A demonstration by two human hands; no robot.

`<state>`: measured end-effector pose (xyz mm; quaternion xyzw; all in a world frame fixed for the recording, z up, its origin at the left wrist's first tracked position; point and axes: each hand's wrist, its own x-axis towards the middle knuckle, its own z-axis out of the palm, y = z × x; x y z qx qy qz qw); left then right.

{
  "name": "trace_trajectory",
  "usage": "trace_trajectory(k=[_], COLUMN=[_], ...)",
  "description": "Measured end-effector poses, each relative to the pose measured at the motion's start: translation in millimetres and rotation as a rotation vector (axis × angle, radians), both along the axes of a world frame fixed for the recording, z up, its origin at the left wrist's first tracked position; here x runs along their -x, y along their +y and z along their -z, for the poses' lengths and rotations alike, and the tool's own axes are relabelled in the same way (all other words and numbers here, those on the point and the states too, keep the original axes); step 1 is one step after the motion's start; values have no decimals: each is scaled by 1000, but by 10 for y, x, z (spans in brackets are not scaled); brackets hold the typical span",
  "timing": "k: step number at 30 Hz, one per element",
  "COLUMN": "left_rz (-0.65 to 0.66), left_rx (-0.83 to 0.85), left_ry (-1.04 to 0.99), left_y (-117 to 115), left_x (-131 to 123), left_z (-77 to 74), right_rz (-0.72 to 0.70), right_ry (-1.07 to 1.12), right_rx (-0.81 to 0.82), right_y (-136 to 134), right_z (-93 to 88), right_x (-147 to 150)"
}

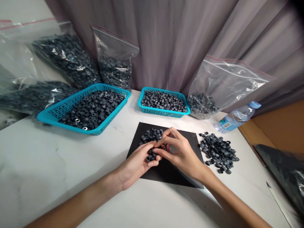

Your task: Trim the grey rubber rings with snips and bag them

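Observation:
Several small dark grey plastic caps (150, 157) lie in the curled fingers of my left hand (136, 163), over a black mat (163, 171). My right hand (181, 152) meets it from the right, thumb and index finger pinched on a cap at the left fingertips. Some of the pinched piece is hidden by the fingers. Just behind my hands, a small pile of similar grey pieces (150, 135) rests on the mat. A larger loose heap of grey pieces (218, 152) lies on the white table, right of the mat.
A large blue basket (96, 130) and a smaller blue basket (163, 111) hold grey parts. Zip bags of parts (116, 69) stand behind, another bag (204, 101) at the right. A water bottle (237, 117) leans near a cardboard box (282, 129). A pointed white tool (279, 202) lies front right.

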<state>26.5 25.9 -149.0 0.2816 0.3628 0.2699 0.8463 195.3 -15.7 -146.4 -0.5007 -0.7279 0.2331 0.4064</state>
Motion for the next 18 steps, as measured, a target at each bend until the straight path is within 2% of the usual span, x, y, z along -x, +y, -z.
trace_trajectory(k=[4, 8, 13, 15, 18], left_rz=[25, 49, 108, 131, 143], left_rx=[-6, -13, -21, -41, -88], left_ry=[-5, 20, 64, 63, 74], left_y=[25, 44, 32, 32, 34], left_x=[3, 6, 12, 19, 29], left_z=[8, -1, -16, -8, 0], right_rz=[117, 250, 215, 187, 190], right_ry=[128, 1, -60, -73, -72], right_rx=[24, 26, 63, 70, 71], right_y=[109, 283, 404, 423, 415], right_z=[47, 259, 528, 543, 440], right_x=[-131, -373, -476, -469, -465])
